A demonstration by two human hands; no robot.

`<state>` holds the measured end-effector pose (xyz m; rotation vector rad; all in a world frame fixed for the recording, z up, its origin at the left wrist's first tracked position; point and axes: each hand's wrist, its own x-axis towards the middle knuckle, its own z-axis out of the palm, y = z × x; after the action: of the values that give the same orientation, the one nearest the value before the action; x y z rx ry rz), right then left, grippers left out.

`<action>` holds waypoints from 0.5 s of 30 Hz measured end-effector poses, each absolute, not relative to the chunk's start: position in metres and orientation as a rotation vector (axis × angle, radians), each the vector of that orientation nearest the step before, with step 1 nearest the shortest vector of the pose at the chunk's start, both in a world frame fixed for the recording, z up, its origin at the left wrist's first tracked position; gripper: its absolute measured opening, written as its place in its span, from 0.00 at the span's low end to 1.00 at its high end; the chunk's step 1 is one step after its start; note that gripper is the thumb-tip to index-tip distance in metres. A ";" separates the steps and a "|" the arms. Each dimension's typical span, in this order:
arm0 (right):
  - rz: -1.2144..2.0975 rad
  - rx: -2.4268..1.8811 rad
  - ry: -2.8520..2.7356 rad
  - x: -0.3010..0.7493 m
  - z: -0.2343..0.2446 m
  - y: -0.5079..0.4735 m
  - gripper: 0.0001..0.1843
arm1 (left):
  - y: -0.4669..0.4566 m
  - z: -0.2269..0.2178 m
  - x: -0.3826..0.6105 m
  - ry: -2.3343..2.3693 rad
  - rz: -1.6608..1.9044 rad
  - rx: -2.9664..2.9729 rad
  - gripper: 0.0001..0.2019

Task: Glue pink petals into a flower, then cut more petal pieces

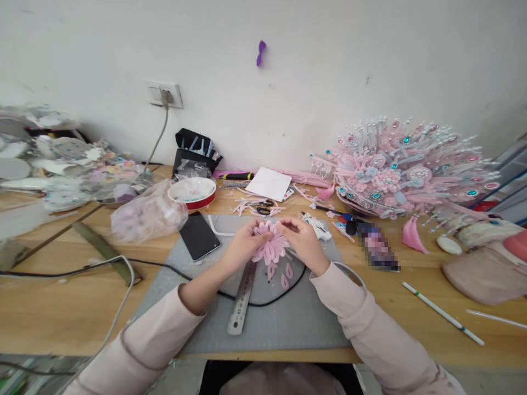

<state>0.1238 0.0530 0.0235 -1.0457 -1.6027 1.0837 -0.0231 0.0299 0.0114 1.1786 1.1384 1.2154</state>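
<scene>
Both my hands meet over the grey cutting mat (pixel 296 323) around a pink flower made of looped fuzzy petals (pixel 269 249). My left hand (pixel 249 238) is closed on its left side, fingers pinching near the centre. At the upper right of the flower, my right hand (pixel 300 236) has thumb and forefinger pressed together on a petal. Several loose pink petal loops (pixel 285 281) lie on the mat just below the flower. A steel ruler (pixel 242 302) rests beneath my left hand, pointing toward me. A black cable (pixel 263 303) crosses over the mat.
A phone (pixel 200 236) lies left of the flower, and a red-rimmed bowl (pixel 206 200) stands behind it. Black-handled scissors (pixel 263 207) lie among pink scraps. A large jewelled pink headdress (pixel 391 175) fills the back right. At right lies a white stick (pixel 442 312).
</scene>
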 end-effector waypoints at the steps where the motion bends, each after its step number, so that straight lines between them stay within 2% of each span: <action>1: 1.107 -1.043 -1.598 0.124 0.023 0.054 0.10 | 0.030 0.012 -0.023 1.139 1.213 1.193 0.15; 11: 1.133 -1.040 -1.604 0.121 0.016 0.056 0.07 | 0.030 0.012 -0.024 1.158 1.143 1.361 0.11; 15: 1.149 -1.043 -1.591 0.121 0.012 0.059 0.08 | 0.032 0.010 -0.026 1.191 1.124 1.385 0.14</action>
<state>0.1211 0.0586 0.0120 -1.0426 -1.5909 1.1488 -0.0258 0.0317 0.0101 1.3845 1.1906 1.1240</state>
